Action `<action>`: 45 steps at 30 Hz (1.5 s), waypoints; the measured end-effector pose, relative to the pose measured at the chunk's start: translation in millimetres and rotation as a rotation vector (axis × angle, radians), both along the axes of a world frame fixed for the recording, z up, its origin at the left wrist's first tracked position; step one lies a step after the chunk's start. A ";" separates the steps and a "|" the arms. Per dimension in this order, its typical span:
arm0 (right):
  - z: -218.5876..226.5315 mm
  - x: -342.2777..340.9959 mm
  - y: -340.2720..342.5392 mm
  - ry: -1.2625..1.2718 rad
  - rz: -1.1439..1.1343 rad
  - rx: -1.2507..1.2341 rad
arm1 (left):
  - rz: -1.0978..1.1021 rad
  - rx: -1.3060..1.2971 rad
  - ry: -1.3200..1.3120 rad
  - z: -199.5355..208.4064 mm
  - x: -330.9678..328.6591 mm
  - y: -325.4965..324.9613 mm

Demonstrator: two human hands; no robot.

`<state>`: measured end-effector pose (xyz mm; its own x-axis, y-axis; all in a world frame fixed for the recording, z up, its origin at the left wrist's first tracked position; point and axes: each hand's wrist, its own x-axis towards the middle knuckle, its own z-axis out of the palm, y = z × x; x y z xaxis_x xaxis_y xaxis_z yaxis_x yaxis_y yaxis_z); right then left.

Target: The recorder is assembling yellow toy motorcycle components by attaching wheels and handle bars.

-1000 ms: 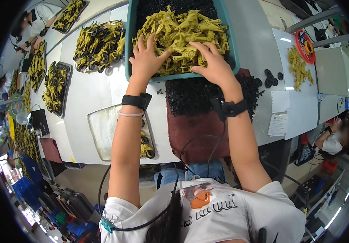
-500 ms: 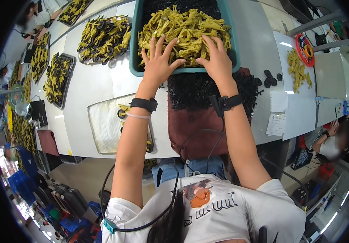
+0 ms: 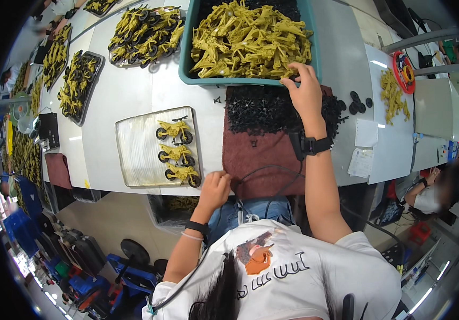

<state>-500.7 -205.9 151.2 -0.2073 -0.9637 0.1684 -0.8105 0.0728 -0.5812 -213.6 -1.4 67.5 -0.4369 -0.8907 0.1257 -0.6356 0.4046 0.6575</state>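
My right hand (image 3: 305, 88) is at the front right corner of a teal bin (image 3: 224, 81). Its fingers curve over the rim beside yellow plastic motorcycle bodies (image 3: 250, 40), thumb and fingertips apart. Near the table's front edge, my left hand (image 3: 216, 190) has curled fingers at the left border of a maroon cloth (image 3: 261, 154); anything inside them is hidden. Small black plastic parts (image 3: 258, 112) are heaped on the cloth, below the bin. To the left, a shallow metal tray (image 3: 138, 146) holds 3 yellow toy motorcycles (image 3: 175, 154) with black wheels, along its right side.
Trays piled with toy motorcycles (image 3: 146, 34) stand at the far left. On the right are loose black wheels (image 3: 355, 104), paper slips (image 3: 361, 162), yellow parts (image 3: 392, 96) and a red round tray (image 3: 403, 69). A black cable (image 3: 272, 166) crosses the cloth. Other people sit nearby.
Both hands were spread on the yellow pile. My left hand has come back to the cloth's left border, uncovering the tray's motorcycles; my right hand has drawn toward the bin's front right corner.
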 end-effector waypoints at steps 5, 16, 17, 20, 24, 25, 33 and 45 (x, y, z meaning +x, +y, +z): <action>-4.0 1.6 -2.0 -0.099 -0.009 0.014 | 0.016 0.050 0.016 -26.6 4.4 11.8; -33.4 -14.5 -6.1 -0.144 0.039 -0.044 | 0.140 0.043 0.006 -37.6 2.3 18.1; -33.4 -15.2 -6.3 -0.143 0.042 -0.042 | 0.143 0.045 0.007 -37.7 1.5 18.5; -33.6 -13.7 -7.2 -0.184 0.046 -0.025 | 0.147 0.057 0.031 -34.1 3.3 19.0; -33.2 -17.3 -7.5 -0.188 0.026 -0.010 | 0.148 0.023 0.043 -35.8 3.0 17.5; -34.1 -17.3 -8.0 -0.187 0.033 -0.012 | 0.134 0.016 0.050 -36.3 3.6 17.2; -36.1 -14.5 -13.2 -0.168 0.018 0.007 | 0.116 -0.028 0.020 -39.6 3.5 18.6; -25.1 -3.1 -17.3 -0.082 -0.118 0.209 | 0.106 -0.065 0.009 -37.0 4.9 19.8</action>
